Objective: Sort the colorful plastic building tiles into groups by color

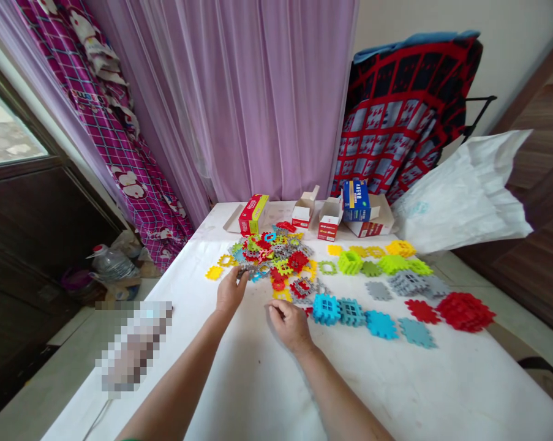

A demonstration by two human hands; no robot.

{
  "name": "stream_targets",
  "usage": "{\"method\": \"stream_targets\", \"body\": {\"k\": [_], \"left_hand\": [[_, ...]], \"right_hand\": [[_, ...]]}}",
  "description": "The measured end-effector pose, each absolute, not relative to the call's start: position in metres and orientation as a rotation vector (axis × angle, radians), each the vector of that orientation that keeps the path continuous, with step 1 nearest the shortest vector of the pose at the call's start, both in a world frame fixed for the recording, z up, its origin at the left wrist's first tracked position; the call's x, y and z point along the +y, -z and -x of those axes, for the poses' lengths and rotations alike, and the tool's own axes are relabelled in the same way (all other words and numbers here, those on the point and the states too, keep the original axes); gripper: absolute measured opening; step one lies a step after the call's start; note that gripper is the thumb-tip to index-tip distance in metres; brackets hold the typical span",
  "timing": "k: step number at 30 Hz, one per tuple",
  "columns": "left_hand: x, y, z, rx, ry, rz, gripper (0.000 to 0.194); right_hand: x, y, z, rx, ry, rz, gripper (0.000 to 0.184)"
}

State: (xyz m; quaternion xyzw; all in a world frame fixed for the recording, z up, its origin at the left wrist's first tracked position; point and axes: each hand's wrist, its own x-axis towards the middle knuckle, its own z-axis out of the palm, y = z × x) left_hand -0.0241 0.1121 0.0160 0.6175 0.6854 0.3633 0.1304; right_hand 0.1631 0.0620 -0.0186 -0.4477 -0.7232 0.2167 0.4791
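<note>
My left hand (231, 289) is closed at the near left edge of a mixed heap of toothed plastic building tiles (280, 250), its fingers pinching a grey building tile (245, 269). Curled just above the white table, my right hand (291, 323) shows nothing between its fingers. Right of it stand blue window tiles (326, 309) and teal window tiles (351, 312), beside a flat blue tile (381, 324) and a teal tile (417, 332). Farther right lie red tiles (466, 311), grey tiles (411, 283), green tiles (394, 263) and yellow tiles (400, 248), grouped by colour.
Along the table's back edge stand a red and yellow box (254, 214), small open cartons (330, 219) and a blue box (356, 200). A white sack (464, 193) leans at the back right. On the left, a blurred-out object (136, 346) with a cable lies near the edge.
</note>
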Motion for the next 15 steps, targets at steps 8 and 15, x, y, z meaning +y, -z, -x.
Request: {"method": "stream_targets", "body": {"k": [8, 15], "left_hand": [[0.112, -0.009, 0.035, 1.922, -0.968, -1.483, 0.031], [0.094, -0.006, 0.052, 2.041, -1.003, -1.51, 0.017]], "right_hand": [[0.061, 0.02, -0.164, -1.802, -0.473, 1.087, 0.025], [0.062, 0.022, -0.166, -1.832, -0.429, 1.051, 0.025]]}}
